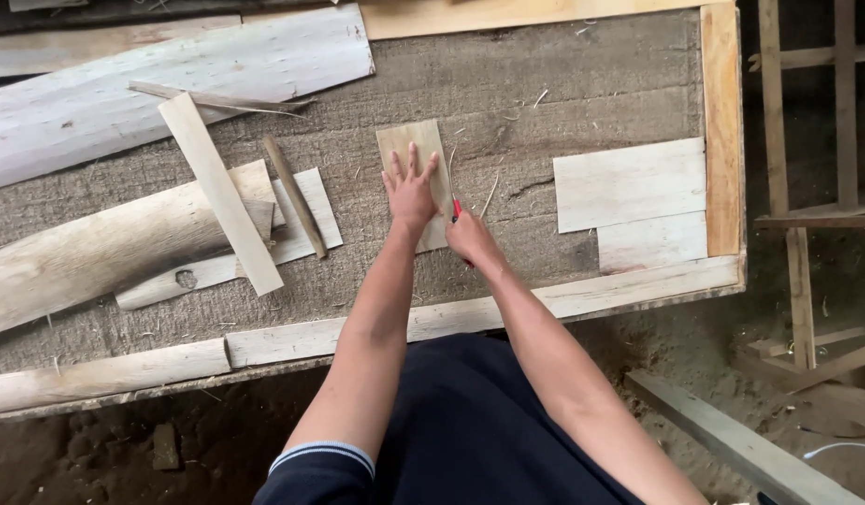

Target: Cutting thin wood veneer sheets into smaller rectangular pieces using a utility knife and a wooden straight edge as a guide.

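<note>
Dark trousers and both bare forearms fill the bottom of the view, reaching forward over the bench's near edge. Spread flat, fingers released, the left hand [411,190] presses down on a thin wood sheet [418,150] lying mid-bench on the grey matted worktop [545,112]. Its long axis runs away from the person. Just right, the right hand [468,237] is clenched around a red-handled tool [457,209] at the sheet's right edge.

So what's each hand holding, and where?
Right hand grips a red-handled tool by its handle; the tip is hidden. Left hand lies flat on the thin rectangular wooden sheet.
</note>
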